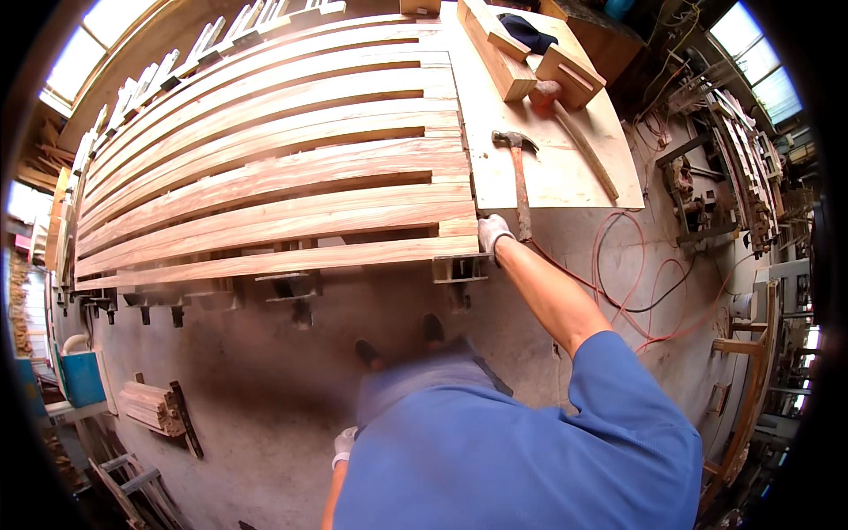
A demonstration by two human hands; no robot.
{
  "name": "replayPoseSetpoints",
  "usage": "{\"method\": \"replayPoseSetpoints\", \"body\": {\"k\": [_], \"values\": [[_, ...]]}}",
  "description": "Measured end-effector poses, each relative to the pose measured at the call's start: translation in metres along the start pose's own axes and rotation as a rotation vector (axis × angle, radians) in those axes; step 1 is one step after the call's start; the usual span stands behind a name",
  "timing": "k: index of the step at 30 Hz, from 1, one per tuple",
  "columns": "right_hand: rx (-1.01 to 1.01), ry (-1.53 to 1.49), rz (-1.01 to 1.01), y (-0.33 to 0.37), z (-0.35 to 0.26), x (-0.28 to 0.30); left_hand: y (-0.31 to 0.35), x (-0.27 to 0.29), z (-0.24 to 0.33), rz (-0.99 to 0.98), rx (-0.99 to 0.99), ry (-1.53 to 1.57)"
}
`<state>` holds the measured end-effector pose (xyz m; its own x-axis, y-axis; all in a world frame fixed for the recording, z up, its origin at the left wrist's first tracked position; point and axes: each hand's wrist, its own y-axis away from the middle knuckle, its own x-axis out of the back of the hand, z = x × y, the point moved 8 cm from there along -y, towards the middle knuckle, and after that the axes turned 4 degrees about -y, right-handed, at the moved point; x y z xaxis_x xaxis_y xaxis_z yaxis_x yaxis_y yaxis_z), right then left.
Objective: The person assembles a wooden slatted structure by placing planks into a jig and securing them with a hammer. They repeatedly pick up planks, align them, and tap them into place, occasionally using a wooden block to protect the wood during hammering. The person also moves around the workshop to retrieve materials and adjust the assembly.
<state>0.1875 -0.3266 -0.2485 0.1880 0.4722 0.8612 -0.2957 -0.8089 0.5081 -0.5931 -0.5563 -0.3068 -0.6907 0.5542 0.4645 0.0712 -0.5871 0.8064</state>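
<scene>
A large slatted wooden panel lies flat in front of me, its long pale slats running left to right with narrow gaps between them. At its near right corner, my right hand, in a white glove, is closed against the end of the slats; the fingertips are partly hidden. My left hand, also gloved, hangs low beside my body, away from the panel, its fingers mostly hidden. Close to my right hand is a claw hammer with a worn reddish handle. A mallet with a long wooden handle lies beyond it.
The hammers and wood blocks lie on a plywood sheet. Metal clamp supports carry the panel's near edge. Red and black hoses loop over the floor at right. A wood bundle sits at lower left.
</scene>
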Motion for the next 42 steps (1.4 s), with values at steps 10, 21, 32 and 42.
{"method": "replayPoseSetpoints", "body": {"k": [10, 21, 32, 42], "values": [[-0.568, -1.163, 0.377, 0.032, 0.040, -0.022, 0.032, 0.027, 0.075, -0.014, -0.218, -0.344], [0.137, 0.020, -0.283, 0.156, -0.030, -0.138, -0.001, -0.007, -0.023, 0.005, -0.025, -0.020], [-0.071, -0.275, -0.534, 0.258, -0.195, -0.163, -0.004, 0.058, -0.069, 0.051, 0.051, -0.282], [0.118, -0.794, -0.301, 0.154, -0.521, -0.058, 0.007, 0.156, -0.208, 0.318, 0.145, 0.311]]}}
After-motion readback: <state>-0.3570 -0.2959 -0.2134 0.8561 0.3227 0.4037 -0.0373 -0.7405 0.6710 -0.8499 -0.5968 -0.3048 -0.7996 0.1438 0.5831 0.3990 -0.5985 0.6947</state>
